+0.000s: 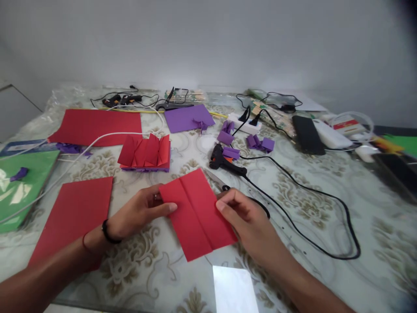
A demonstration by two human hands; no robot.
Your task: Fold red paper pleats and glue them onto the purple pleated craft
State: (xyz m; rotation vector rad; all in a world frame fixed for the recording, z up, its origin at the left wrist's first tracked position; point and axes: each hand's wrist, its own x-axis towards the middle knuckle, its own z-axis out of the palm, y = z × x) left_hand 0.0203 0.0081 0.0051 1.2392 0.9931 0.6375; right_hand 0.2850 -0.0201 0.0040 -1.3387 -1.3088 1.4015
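A red paper square point(195, 213) with fold creases lies on the table in front of me. My left hand point(140, 211) pinches its left edge, thumb on top and fingers closed. My right hand point(244, 215) grips its right edge, fingers curled onto the paper. Just behind the paper lie scissors point(216, 181), partly hidden by my right hand.
A black glue gun point(223, 161) with a long black cord point(309, 243) lies beyond my right hand. A stack of folded red pieces point(145, 152) sits behind, with red sheets point(74, 211) at left, green paper point(19, 184), purple sheet point(187, 117) and purple folded bits point(259, 143), a power strip point(244, 123).
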